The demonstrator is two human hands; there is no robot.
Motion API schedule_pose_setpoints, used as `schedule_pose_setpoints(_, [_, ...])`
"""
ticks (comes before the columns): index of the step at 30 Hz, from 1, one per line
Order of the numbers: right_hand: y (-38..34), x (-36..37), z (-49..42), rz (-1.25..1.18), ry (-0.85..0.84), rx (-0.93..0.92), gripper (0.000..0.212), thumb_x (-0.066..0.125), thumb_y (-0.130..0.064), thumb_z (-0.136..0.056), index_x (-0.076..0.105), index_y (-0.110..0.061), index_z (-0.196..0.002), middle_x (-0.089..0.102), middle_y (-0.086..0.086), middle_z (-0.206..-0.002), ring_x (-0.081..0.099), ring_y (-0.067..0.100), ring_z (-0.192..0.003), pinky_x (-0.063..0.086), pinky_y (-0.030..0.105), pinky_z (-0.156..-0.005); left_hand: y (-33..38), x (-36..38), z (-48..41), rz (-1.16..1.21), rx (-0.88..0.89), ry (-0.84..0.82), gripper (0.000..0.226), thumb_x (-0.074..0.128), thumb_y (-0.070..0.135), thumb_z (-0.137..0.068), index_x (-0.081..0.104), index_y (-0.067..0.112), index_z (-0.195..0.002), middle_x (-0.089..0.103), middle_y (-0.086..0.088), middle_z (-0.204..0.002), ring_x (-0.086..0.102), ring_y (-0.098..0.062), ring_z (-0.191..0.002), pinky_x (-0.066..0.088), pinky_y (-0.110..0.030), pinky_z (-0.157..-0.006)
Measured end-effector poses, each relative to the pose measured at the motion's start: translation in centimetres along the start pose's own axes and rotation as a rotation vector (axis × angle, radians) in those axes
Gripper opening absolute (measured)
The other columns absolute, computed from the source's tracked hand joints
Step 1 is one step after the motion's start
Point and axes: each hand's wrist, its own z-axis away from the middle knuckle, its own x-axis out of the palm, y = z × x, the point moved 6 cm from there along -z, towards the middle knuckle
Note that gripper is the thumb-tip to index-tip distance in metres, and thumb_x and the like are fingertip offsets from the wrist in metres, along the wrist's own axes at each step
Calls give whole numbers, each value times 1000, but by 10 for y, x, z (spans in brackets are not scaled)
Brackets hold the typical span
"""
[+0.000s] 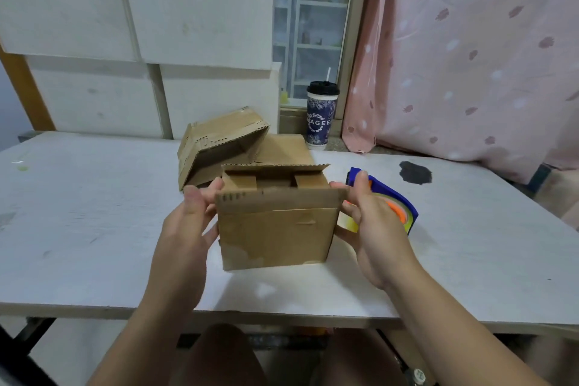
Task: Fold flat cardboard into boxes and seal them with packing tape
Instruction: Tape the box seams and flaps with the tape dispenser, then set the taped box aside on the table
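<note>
Already erected, the cardboard box [275,235] is clasped at its sides by left grip [188,222] and right grip [372,222], top flaps [275,168] still untaped.

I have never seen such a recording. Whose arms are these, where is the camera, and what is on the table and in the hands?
No machine: a person wears a camera on the head, looking down at their own bare hands. The left hand and right hand grip a small brown cardboard box, top flaps partly open, on a white table. Behind the right hand lies a blue tape dispenser. Farther back: a second, half-folded cardboard box and a dark blue paper cup.
</note>
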Motion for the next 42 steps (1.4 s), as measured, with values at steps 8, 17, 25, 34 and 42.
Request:
schedule_pose_setpoints(8, [-21,5,-10,475,-369,36,16,62,-27,-90,71,-34,-102,60,-6,-112,60,11,-98,57,30,-79,29,2,-21,-387,-108,-353,16,60,31,-85,75,29,-79,56,30,-112,55,11,-100,43,-26,-84])
schedule_pose_setpoints(17, [-44,32,-5,1273,-636,-79,36,26,-31,-104,47,-48,-129,37,-9,-99,46,7,-91,44,28,-86,24,20,-14,-1082,-132,-587,26,31,40,-99,51,57,-102,3,3,-158,-2,-10,-145,28,-27,-92])
schedule_pose_setpoints(25, [-49,21,-11,999,-239,-258,28,44,-55,-92,34,-29,-98,47,-6,-70,48,11,-67,37,30,-57,37,5,-13,-700,34,-214,24,45,58,-84,33,49,-103,58,2,-109,59,-17,-88,49,-34,-77])
schedule_pose_setpoints(34, [13,-10,-10,377,-216,-41,94,64,-69,-61,16,-53,-140,63,-21,-110,63,3,-101,50,30,-92,-12,-8,-16,-224,-59,-269,83,68,43,-68,28,47,-140,62,24,-112,61,-1,-105,50,-15,-75])
schedule_pose_setpoints(42, [4,-12,-30,349,-16,-195,36,62,-27,-90,52,-33,-124,67,-11,-113,64,3,-99,50,20,-84,20,14,-28,-195,139,-52,39,61,10,-89,58,25,-125,66,14,-112,63,7,-95,48,-5,-68])
